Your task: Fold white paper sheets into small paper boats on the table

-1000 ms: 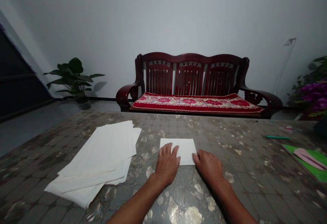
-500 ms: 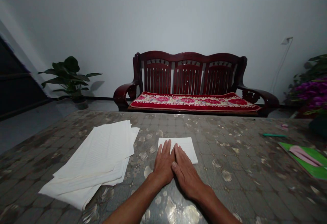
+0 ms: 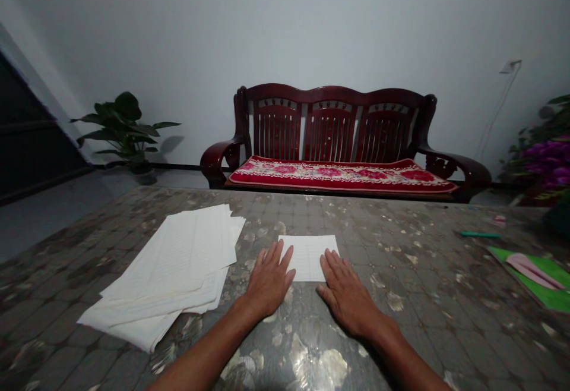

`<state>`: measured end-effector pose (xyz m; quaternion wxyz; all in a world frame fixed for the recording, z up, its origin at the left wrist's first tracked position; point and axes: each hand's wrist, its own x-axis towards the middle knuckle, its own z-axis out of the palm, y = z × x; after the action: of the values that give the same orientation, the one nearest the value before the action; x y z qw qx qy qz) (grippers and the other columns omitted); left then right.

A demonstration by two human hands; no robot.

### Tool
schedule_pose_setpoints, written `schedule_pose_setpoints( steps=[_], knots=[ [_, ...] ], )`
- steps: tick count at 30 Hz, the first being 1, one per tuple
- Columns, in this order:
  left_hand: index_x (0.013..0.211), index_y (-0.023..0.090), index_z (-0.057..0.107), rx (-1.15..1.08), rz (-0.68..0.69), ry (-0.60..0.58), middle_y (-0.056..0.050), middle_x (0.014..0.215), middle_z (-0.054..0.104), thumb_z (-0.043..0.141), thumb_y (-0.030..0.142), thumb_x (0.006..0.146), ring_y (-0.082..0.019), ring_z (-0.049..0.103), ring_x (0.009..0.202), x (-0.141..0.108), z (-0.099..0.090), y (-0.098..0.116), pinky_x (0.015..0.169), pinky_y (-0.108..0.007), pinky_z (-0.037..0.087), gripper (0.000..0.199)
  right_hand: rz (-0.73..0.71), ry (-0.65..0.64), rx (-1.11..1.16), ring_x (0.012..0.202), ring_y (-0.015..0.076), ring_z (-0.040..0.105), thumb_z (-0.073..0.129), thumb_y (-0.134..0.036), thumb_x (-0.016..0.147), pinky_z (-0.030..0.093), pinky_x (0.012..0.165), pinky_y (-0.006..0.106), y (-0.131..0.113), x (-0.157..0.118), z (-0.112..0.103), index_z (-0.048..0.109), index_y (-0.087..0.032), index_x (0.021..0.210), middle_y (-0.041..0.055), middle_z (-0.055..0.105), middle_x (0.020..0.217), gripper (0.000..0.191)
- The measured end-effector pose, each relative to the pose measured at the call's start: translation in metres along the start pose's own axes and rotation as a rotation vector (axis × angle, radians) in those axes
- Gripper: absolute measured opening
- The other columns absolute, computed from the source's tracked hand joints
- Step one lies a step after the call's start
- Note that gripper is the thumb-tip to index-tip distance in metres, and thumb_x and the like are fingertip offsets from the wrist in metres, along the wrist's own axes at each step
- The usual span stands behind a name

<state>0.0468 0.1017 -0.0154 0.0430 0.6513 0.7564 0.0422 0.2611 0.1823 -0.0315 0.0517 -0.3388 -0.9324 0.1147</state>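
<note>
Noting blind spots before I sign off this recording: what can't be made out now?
Near corners of the sheet: head view, under left hand and right hand.
Marks on the papers: head view, too small to read.
Rest of the flowers: head view, cut off by right edge.

L hand (image 3: 269,279), R hand (image 3: 348,295) part-hide small paper (image 3: 307,257); purple flwrs (image 3: 551,160) cut by R edge.

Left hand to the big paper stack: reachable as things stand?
Likely yes. The left hand is spread at the left edge of the small white paper, on the side toward the paper stack, with only patterned tabletop visible between hand and stack.
</note>
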Motion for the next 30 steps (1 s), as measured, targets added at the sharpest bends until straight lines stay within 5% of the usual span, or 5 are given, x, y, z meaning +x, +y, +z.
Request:
schedule_pose_setpoints(
  steps=[6, 10, 18, 25, 30],
  knots=[
    [0.153, 0.021, 0.037, 0.021, -0.029, 0.021, -0.015, 0.162, 0.027, 0.042, 0.030, 0.101, -0.033, 0.022, 0.150, -0.004, -0.003, -0.039, 0.119, -0.059, 0.021, 0.053, -0.064, 0.022, 0.044, 0.151, 0.0259, 0.021, 0.040, -0.041, 0.101, 0.021, 0.122, 0.052, 0.035, -0.009, -0.007, 0.026, -0.019, 0.157, 0.0114, 0.022, 0.162, 0.062],
    [0.145, 0.016, 0.047, -0.066, -0.025, 0.176, -0.017, 0.155, 0.042, 0.042, 0.026, 0.101, -0.031, 0.035, 0.146, -0.004, 0.005, -0.058, 0.117, -0.053, 0.031, 0.046, -0.108, 0.130, 0.086, 0.143, 0.0264, 0.040, 0.048, -0.032, 0.096, 0.034, 0.117, 0.049, 0.047, -0.016, -0.016, 0.039, -0.021, 0.153, 0.0121, 0.041, 0.156, 0.059],
    [0.133, 0.025, 0.057, -0.149, 0.323, 0.342, -0.011, 0.144, 0.056, 0.066, 0.030, 0.089, -0.031, 0.043, 0.140, -0.018, 0.019, -0.007, 0.114, -0.054, 0.037, 0.045, -0.213, 0.178, -0.166, 0.114, 0.0273, 0.063, 0.045, -0.018, 0.096, 0.050, 0.096, 0.042, 0.009, -0.002, -0.030, 0.062, -0.018, 0.126, 0.0134, 0.067, 0.128, 0.035],
    [0.131, 0.021, 0.057, 0.007, 0.344, 0.244, -0.012, 0.140, 0.059, 0.064, 0.022, 0.092, -0.030, 0.053, 0.131, -0.003, 0.004, 0.007, 0.106, -0.047, 0.047, 0.039, -0.054, 0.117, -0.300, 0.109, 0.0259, 0.065, 0.051, -0.018, 0.096, 0.052, 0.087, 0.035, -0.009, 0.006, -0.031, 0.066, -0.019, 0.116, 0.0124, 0.068, 0.124, 0.024],
    [0.122, 0.021, 0.060, 0.098, 0.396, 0.118, -0.010, 0.124, 0.067, 0.055, 0.019, 0.097, -0.025, 0.064, 0.113, 0.010, -0.011, 0.017, 0.095, -0.040, 0.052, 0.025, -0.095, 0.046, -0.371, 0.102, 0.0266, 0.066, 0.054, -0.014, 0.094, 0.052, 0.079, 0.033, -0.017, 0.011, -0.037, 0.062, -0.014, 0.119, 0.0158, 0.067, 0.120, 0.027]
  ],
)
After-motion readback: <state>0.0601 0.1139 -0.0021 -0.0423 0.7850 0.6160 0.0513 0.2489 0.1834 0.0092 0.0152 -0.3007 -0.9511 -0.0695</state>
